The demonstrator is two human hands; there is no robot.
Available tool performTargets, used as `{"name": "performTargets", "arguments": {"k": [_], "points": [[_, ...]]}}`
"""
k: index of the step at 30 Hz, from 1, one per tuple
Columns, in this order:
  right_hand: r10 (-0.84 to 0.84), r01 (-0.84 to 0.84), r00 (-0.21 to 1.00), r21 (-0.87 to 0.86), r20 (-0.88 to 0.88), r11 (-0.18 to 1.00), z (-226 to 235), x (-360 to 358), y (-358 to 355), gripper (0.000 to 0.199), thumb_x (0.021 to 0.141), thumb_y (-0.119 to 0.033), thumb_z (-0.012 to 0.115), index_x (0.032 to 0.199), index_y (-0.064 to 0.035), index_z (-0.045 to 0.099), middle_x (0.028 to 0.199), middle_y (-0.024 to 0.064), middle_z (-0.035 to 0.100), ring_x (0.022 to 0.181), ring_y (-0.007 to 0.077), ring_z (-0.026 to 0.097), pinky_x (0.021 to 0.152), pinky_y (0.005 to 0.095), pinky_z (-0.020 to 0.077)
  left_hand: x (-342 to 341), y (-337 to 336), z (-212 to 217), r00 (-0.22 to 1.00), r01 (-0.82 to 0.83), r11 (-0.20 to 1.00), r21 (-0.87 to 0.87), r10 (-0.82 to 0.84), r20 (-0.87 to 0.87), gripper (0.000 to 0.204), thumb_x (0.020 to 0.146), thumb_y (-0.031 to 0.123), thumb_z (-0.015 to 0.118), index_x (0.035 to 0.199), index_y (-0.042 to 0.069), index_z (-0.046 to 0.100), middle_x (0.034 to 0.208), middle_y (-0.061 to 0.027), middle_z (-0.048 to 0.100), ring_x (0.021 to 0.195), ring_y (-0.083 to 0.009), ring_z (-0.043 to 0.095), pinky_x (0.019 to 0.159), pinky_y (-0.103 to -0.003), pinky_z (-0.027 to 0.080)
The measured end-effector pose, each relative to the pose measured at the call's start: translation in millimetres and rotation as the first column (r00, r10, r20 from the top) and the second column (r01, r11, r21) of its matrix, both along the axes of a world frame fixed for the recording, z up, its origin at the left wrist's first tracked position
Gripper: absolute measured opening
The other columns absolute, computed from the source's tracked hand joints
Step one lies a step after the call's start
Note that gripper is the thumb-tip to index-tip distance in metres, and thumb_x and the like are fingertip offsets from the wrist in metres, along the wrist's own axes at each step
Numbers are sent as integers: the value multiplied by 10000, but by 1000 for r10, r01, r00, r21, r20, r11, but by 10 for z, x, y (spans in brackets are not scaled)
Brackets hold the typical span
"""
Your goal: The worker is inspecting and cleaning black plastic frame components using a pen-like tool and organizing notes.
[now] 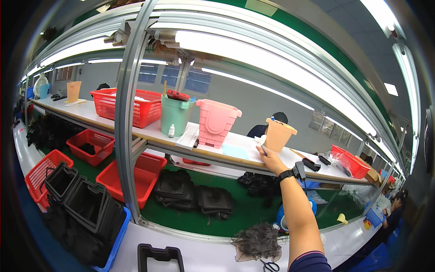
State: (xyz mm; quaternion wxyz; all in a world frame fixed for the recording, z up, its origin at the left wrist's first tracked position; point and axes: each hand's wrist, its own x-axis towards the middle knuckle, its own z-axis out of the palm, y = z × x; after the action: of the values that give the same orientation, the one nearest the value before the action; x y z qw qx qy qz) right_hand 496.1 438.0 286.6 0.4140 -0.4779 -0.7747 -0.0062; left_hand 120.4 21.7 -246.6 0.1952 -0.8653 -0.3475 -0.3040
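My right arm reaches up from the lower right to the raised shelf. My right hand is at the shelf edge, its fingers closed around something thin and dark that I cannot make out. A white crumpled piece shows just beyond the fingertips. Right behind the hand stands an orange bucket with small things sticking out of its top. A dark wristband with a small device is on my wrist. My left hand is not in view.
On the shelf stand a pink bucket, a green bucket and a red basket. A metal post rises at left. Below lie black frames, dark mesh and scissors. A person sits behind the shelf.
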Motion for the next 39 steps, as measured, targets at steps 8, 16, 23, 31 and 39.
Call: {"name": "performTargets", "arguments": {"k": [8, 16, 23, 31, 39], "points": [[198, -237, 892, -47, -407, 970, 288, -11, -21, 451, 1068, -340, 430, 1151, 56, 628, 755, 150, 676, 844, 236, 718, 911, 374, 530, -45, -53, 814, 913, 55, 994, -96, -11, 408, 391, 823, 205, 631, 1153, 2, 678, 714, -55, 555, 641, -229, 551, 614, -355, 455], [-190, 256, 934, -196, 303, 947, 234, -380, 123, 546, 1022, -493, 482, 1221, -19, 664, 1166, 216, 703, 1097, 297, 659, 982, 385, 465, -26, -200, 1624, 899, 23, 995, -97, 22, 437, 351, 837, 163, 604, 1132, -14, 676, 717, -70, 556, 637, -239, 544, 630, -376, 459], [252, -474, 800, -314, -545, 823, 305, 165, -67, 470, 1052, -325, 489, 1357, 29, 539, 1107, 169, 710, 973, 175, 684, 931, 322, 538, -3, -142, 1803, 884, 43, 996, -72, -5, 467, 356, 829, 125, 606, 1148, -16, 674, 731, -78, 567, 650, -243, 552, 634, -377, 464], [-100, 133, 975, -164, 198, 977, 121, -291, 72, 403, 1022, -330, 546, 1232, -9, 669, 1207, 143, 709, 1131, 272, 651, 996, 351, 464, -84, -237, 1648, 909, 78, 986, -149, -9, 417, 366, 820, 87, 603, 1171, 2, 667, 768, -83, 589, 695, -264, 576, 669, -398, 476], [294, -411, 907, -494, -301, 766, -281, -539, -1522, 213, 1036, -162, 538, 1161, -45, 664, 942, 96, 748, 909, 232, 720, 853, 326, 528, -123, -203, 1206, 956, 21, 970, -243, 51, 287, 346, 804, 129, 706, 1149, 111, 713, 729, -74, 594, 660, -237, 578, 646, -427, 474]]}}
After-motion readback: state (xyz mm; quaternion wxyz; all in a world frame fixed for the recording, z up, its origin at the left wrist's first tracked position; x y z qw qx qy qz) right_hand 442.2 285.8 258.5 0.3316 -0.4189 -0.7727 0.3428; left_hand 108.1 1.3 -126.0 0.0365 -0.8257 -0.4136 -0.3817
